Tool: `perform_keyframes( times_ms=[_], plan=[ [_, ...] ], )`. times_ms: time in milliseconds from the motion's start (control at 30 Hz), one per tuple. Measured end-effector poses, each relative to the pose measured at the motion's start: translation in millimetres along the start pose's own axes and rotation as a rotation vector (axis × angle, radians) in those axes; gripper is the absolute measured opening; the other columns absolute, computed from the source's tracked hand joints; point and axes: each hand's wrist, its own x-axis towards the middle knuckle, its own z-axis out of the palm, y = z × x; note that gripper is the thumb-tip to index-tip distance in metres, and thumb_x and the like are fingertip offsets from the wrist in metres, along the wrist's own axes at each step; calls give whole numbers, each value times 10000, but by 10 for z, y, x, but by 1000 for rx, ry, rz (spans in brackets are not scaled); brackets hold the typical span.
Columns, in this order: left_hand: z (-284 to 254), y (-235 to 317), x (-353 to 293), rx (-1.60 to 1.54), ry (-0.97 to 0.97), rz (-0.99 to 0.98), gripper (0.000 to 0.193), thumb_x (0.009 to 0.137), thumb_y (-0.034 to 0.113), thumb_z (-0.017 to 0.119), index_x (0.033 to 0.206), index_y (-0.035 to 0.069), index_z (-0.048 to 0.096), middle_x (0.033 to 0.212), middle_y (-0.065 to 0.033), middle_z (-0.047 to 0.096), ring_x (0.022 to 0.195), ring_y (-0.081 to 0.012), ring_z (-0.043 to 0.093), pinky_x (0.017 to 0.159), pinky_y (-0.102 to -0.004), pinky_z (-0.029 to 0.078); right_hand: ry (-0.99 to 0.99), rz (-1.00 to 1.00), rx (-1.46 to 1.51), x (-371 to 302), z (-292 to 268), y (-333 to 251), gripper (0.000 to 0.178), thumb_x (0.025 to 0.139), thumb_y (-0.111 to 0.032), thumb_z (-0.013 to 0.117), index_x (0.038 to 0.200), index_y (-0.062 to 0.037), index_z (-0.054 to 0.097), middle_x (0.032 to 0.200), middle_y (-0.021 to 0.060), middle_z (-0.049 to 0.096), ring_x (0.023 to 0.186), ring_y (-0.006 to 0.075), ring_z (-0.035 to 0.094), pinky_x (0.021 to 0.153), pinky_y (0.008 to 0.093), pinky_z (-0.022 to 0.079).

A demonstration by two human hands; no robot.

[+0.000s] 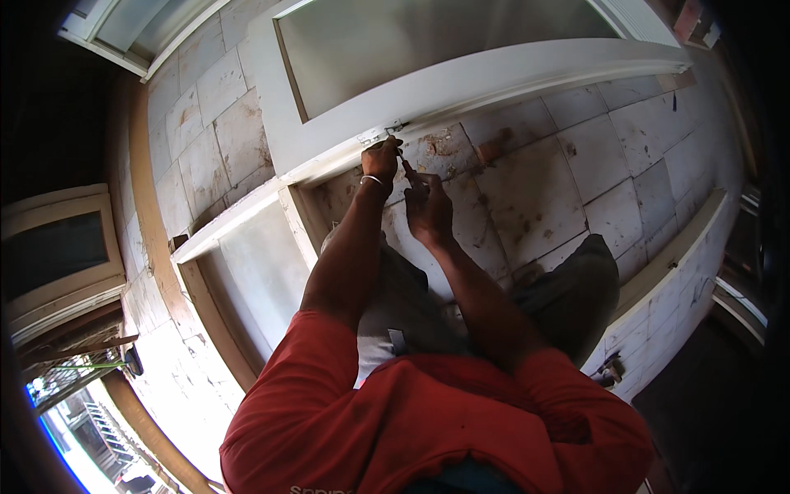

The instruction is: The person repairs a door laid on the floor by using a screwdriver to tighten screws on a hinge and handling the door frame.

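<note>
the left hand (380, 162), with a pale bracelet (374, 179) at its wrist, is at the long edge of a white door (288, 115), its fingers curled in just beside a metal hinge (372, 134); whether it grips anything, i cannot tell. the right hand (429, 210) is closed around the reddish handle of a small tool (406, 165), which points up toward the left hand and the hinge. the tool's tip is too small to make out. the hinge is on the near edge of the door, below a corner of its large cloudy glass pane (444, 49). a second framed panel (309, 226) meets the door's edge to the left of the left forearm. stained pale tiles (527, 198) stretch beyond the right hand. the person wears a red shirt (461, 412) and dark trousers (568, 288). a ladder (107, 428) shows at the lower left.
</note>
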Motion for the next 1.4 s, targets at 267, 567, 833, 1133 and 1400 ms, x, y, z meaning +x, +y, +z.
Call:
perform_keyframes(
  times_ms=[267, 567, 833, 1133, 1400],
  plan=[
    [-9, -30, 82, 18, -23, -20, 331, 895, 291, 576, 949, 0, 724, 882, -87, 695, 847, -186, 613, 791, -310, 462, -116, 304, 264, -1, 2, -16, 231, 894, -198, 644, 1055, -69, 539, 822, 37, 596, 620, 85, 524, 513, 267, 416],
    [-59, 47, -18, 62, 43, -38, 290, 828, 277, 698, 879, -8, 718, 825, -71, 690, 766, -170, 594, 749, -315, 462, -370, 616, 956, -12, -86, -2, 253, 863, -214, 670, 1061, -103, 559, 780, 20, 543, 623, 108, 502, 536, 258, 402],
    [-106, 17, -4, 42, 82, -66, 277, 779, 266, 756, 821, -6, 719, 798, -61, 690, 727, -151, 590, 705, -318, 468, -32, -39, 223, -96, 67, 20, 250, 867, -192, 672, 1042, -53, 560, 867, 82, 597, 644, 155, 559, 605, 335, 469],
    [-9, -1, 19, 46, 47, -56, 288, 832, 295, 690, 801, 10, 721, 786, -69, 711, 739, -163, 617, 754, -327, 471, 14, -111, -150, -11, -19, 221, 275, 883, -169, 660, 1063, 16, 564, 766, 71, 587, 640, 131, 544, 615, 364, 469],
    [19, -98, 111, 81, -41, 27, 316, 900, 292, 563, 899, 20, 724, 852, -84, 718, 804, -166, 630, 767, -313, 469, 28, 23, 66, -40, 66, 226, 340, 882, -228, 681, 1087, 1, 535, 768, 47, 575, 636, 91, 511, 547, 261, 436]
  ],
)
